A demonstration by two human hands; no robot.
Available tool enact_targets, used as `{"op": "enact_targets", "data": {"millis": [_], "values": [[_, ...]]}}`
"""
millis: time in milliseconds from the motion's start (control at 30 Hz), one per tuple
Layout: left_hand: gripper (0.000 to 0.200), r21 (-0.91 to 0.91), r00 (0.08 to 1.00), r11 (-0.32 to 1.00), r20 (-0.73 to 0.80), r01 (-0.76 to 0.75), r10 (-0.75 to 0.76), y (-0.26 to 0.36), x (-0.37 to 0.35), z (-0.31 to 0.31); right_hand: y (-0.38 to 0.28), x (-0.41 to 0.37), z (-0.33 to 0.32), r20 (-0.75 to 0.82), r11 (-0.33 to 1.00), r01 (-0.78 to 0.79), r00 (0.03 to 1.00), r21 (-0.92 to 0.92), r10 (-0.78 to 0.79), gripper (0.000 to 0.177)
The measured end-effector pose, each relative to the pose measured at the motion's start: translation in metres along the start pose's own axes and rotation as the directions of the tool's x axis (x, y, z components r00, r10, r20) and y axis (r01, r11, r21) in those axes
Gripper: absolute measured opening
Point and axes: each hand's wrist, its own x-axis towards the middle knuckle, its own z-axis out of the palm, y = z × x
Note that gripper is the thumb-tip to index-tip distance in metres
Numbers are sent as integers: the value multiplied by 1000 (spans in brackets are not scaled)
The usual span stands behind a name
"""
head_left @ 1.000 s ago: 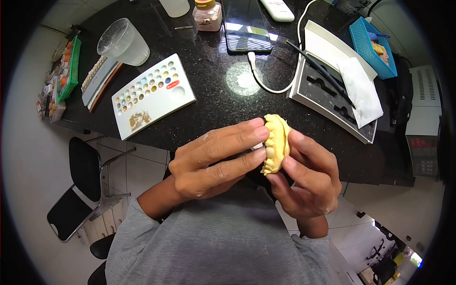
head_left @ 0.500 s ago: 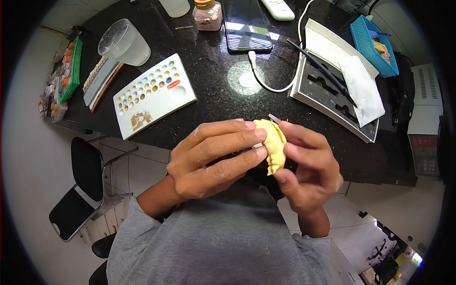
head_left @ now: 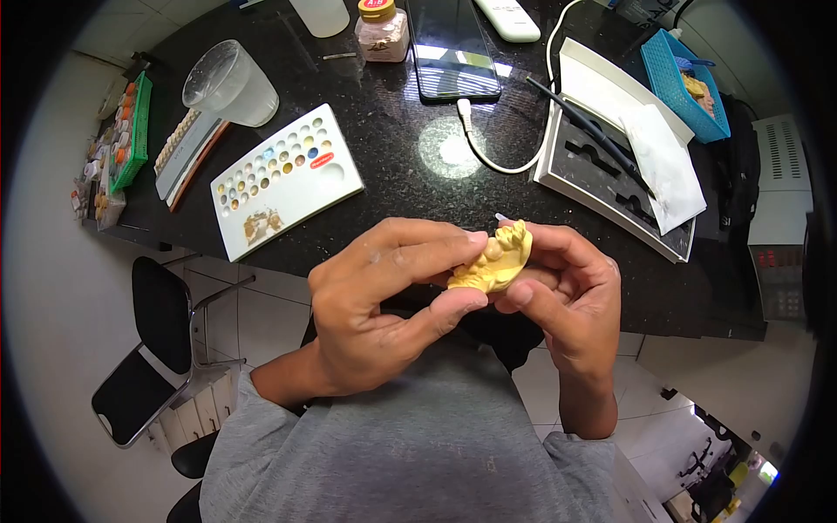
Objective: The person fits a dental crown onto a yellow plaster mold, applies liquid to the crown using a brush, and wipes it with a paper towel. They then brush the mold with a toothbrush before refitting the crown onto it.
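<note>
A yellow dental model (head_left: 495,260) with teeth shapes is held between both hands in front of my chest, near the table's front edge. My left hand (head_left: 384,301) pinches its left side between fingers and thumb. Around its right side close the fingers and thumb of my right hand (head_left: 571,301). The pale tip (head_left: 501,217) of a thin object sticks out just above the right fingers; the rest of it is hidden.
On the dark table (head_left: 375,148) lie a paint palette (head_left: 301,196), a cup (head_left: 231,87), a pink powder jar (head_left: 384,35), a charging phone (head_left: 455,52), an open box (head_left: 610,166) with a black pen-like tool (head_left: 588,131), and a blue basket (head_left: 676,87).
The yellow model has been turned from upright to tilted sideways, its teeth shapes now showing. My left fingers have shifted, and the left thumb now shows at its lower edge.
</note>
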Motion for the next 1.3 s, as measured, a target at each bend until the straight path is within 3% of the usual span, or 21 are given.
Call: {"op": "enact_targets", "data": {"millis": [33, 133, 233, 433, 667, 767, 833, 933, 1167, 1300], "values": [[34, -103, 994, 988, 16, 112, -111, 2, 0, -1, -2, 0, 1, 3, 999, -25, 1000, -40, 26, 35], [36, -231, 973, 945, 31, 231, -230, 5, 2, -2, -5, 2, 7, -37, 999, -27, 999, -18, 26, 39], [32, -389, 954, 876, 33, 286, -297, 3, 3, -3, -3, 3, 9, -36, 995, 9, 999, -95, -12, 40], [31, -442, 948, 843, 58, 305, -313, 0, -1, -6, 0, 2, 12, -32, 977, 54, 998, -207, -62, 41], [31, -446, 951, 844, 69, 299, -300, 0, -2, -6, 2, 2, 12, -36, 966, 106, 992, -234, -118, 40], [46, -433, 933, 832, 70, 348, -353, 0, -3, -6, 4, 3, 9, -18, 979, 24, 999, -201, -29, 39], [52, -417, 938, 843, 95, 341, -333, -2, -2, -9, 8, 4, 8, -26, 993, -103, 994, 50, 105, 39], [56, -394, 948, 863, 101, 317, -302, -2, 0, -12, 10, 6, 9, -6, 980, -124, 992, 154, 126, 39], [53, -308, 953, 903, 82, 301, -290, 0, 1, -14, 8, 7, 9, 3, 960, -223, 974, 172, 226, 47], [50, -291, 968, 923, 67, 251, -242, -2, 0, -15, 11, 7, 10, 15, 957, -202, 979, 207, 203, 39]]}}
